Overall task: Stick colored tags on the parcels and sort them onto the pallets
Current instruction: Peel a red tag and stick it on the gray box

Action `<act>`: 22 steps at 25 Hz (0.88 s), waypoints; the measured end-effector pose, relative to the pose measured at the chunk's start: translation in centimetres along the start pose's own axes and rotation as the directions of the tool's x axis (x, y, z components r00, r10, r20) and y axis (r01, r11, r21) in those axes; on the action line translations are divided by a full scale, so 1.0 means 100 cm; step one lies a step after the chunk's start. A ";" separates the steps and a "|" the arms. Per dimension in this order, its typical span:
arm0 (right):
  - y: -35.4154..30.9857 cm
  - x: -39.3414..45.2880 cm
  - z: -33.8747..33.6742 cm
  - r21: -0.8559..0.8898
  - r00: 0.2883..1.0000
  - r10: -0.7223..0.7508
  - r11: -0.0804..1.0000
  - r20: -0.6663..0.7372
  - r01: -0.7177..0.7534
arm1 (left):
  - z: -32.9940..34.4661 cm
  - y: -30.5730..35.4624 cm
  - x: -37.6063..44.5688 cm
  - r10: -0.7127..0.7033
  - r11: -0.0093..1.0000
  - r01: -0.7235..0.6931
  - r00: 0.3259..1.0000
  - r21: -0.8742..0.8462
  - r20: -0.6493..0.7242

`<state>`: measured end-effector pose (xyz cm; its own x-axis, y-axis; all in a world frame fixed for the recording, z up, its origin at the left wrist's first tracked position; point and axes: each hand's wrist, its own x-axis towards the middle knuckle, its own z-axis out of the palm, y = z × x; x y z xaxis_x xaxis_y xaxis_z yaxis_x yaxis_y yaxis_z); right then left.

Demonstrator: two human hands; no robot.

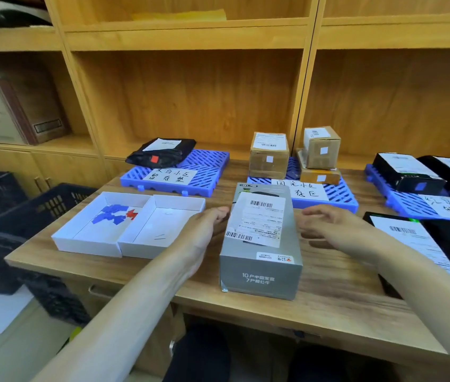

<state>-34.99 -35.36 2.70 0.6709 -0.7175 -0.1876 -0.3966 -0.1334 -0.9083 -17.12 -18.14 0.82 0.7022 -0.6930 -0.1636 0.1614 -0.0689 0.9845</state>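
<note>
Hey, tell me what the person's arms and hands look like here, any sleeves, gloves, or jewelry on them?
Both arms are bare as far up as the picture shows, with no sleeves in view. The left hand and the right hand wear no gloves. No watch, bracelet or ring is visible on either wrist or the fingers, and I see no markings on them.

You have one grey box (259,244) between your two open hands, left (207,227) and right (328,224). Beyond your hands lie three blue pallets (202,172), carrying one black bag (160,153), three cardboard boxes (269,155) and two black boxes (408,172). Left of your left hand sit two white trays (86,238).
</note>
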 end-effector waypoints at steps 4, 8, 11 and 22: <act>-0.026 -0.005 0.007 -0.234 0.971 -0.183 0.961 -0.154 0.144 | -0.021 0.008 0.001 0.054 0.997 -0.054 0.999 0.055 -0.001; -0.050 0.005 0.029 -0.256 0.929 -0.349 0.916 -0.124 0.309 | -0.051 0.019 0.001 0.102 0.991 -0.096 0.993 0.089 -0.064; -0.068 0.014 0.054 -0.293 0.919 -0.391 0.885 -0.050 0.361 | -0.076 0.025 0.001 0.136 0.984 -0.120 0.984 0.135 -0.115; -0.132 0.063 0.176 -0.304 0.869 -0.408 0.821 0.281 0.483 | -0.177 0.046 -0.006 0.268 0.955 -0.189 0.882 0.230 -0.387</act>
<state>-14.56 -26.11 6.91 0.9207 -0.3766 0.1020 -0.1915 -0.6640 -0.7228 -4.50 -5.39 4.34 0.9313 -0.3518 0.0945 -0.1379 -0.1003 0.9854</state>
